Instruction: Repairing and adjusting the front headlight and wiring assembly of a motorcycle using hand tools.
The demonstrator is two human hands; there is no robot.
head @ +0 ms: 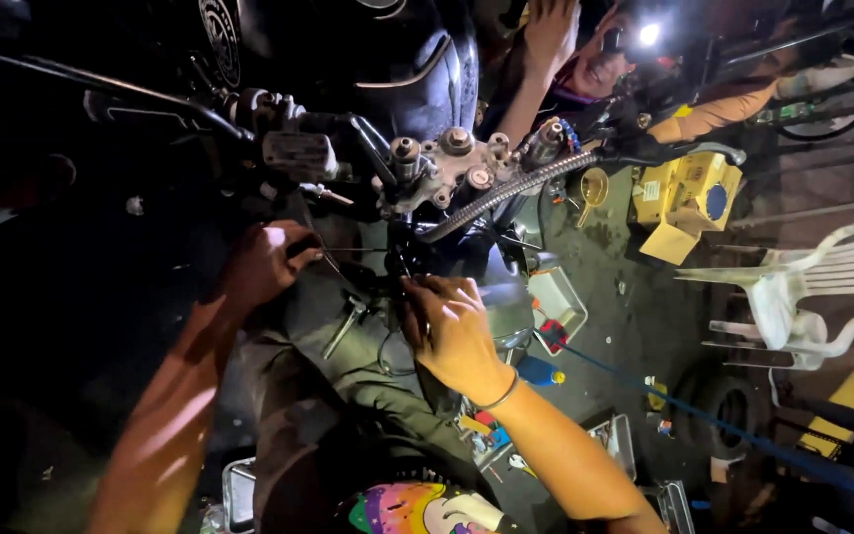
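Plastic chair (803,287) right of motorcycle (427,168), cardboard box (684,193) between them, tray (557,302) below

Tight around the left hand (267,262) and right hand (452,331): handlebar (101,84) and clamp (447,163) above, ribbed hose (516,188) slanting across, thin cable (348,249) between. Open floor (635,307) to the right, then box (686,198) and chair (812,287). Dark, unreadable at left.

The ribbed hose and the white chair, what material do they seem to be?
The ribbed hose looks like metal-wound sheathing: grey coils catch the light. It could be plastic with a metallic finish. The white chair seems moulded plastic: smooth, slightly glossy slats, one piece.
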